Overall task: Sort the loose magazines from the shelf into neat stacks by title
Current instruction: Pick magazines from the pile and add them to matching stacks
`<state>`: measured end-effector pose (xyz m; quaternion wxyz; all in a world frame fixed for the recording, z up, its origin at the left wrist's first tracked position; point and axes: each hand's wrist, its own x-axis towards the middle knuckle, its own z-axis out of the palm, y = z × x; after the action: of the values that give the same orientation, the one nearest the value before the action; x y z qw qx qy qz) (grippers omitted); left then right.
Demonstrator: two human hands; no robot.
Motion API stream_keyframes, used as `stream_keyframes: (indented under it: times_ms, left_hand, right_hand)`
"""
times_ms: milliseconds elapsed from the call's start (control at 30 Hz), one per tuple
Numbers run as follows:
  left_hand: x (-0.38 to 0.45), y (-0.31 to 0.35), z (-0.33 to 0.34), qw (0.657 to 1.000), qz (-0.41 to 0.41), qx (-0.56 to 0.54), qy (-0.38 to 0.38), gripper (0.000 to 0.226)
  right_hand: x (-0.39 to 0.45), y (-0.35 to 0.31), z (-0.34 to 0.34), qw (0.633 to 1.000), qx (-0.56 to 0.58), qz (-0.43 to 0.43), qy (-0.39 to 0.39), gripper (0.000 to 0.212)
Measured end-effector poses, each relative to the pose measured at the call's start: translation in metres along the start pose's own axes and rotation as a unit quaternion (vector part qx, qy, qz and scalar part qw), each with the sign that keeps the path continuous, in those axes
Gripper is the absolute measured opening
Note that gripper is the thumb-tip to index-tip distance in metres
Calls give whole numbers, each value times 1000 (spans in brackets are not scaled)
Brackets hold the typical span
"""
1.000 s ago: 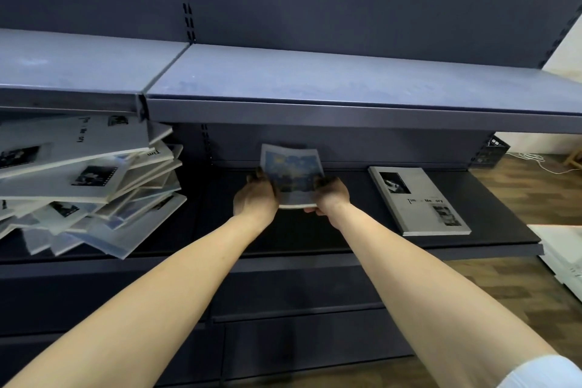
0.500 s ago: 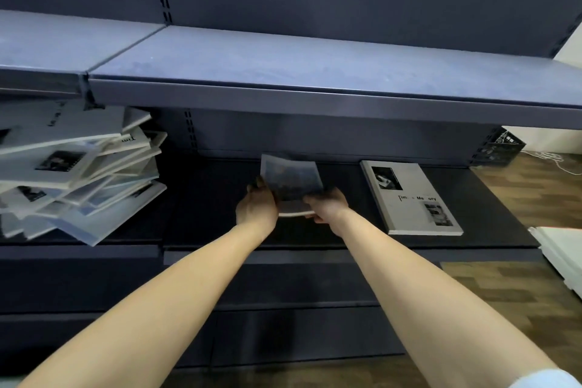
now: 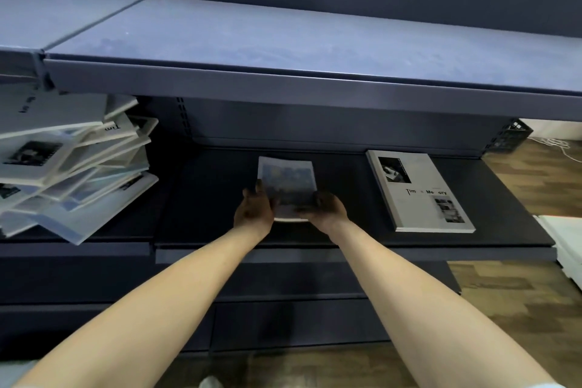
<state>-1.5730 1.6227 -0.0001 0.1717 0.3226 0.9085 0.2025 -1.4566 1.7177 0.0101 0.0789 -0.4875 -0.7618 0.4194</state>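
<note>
A magazine with a blue painted cover [image 3: 287, 181] lies low over the middle of the dark lower shelf [image 3: 214, 198]. My left hand [image 3: 254, 209] grips its near left edge and my right hand [image 3: 326, 209] grips its near right corner. Whether it rests flat on the shelf I cannot tell. To the right, a grey magazine with black-and-white photos [image 3: 419, 190] lies flat on the same shelf. At the far left, a messy tilted pile of several grey and blue magazines [image 3: 69, 167] leans on the shelf.
A blue-grey upper shelf [image 3: 315, 50] overhangs the lower one and limits headroom. A black crate [image 3: 510, 135] stands behind the shelf's right end on wooden floor. A white object [image 3: 567, 246] sits at the right edge. Closed dark panels lie below the shelf.
Both hands have lowered the blue-cover magazine toward the shelf surface; its cover now faces more upward. The camera view shifted slightly right and closer.
</note>
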Motion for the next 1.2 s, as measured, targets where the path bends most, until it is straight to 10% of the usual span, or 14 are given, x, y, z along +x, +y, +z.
stream_keyframes:
  times_ms: [533,1200]
  left_hand:
    - [22,-19,8,992,90,84,-13,97]
    - [25,-14,4,995,74,57,-20,89]
  right_hand:
    - [25,9,6,977,-207,-51,-31,77]
    - [24,7,1,963,-252,-84,-48,70]
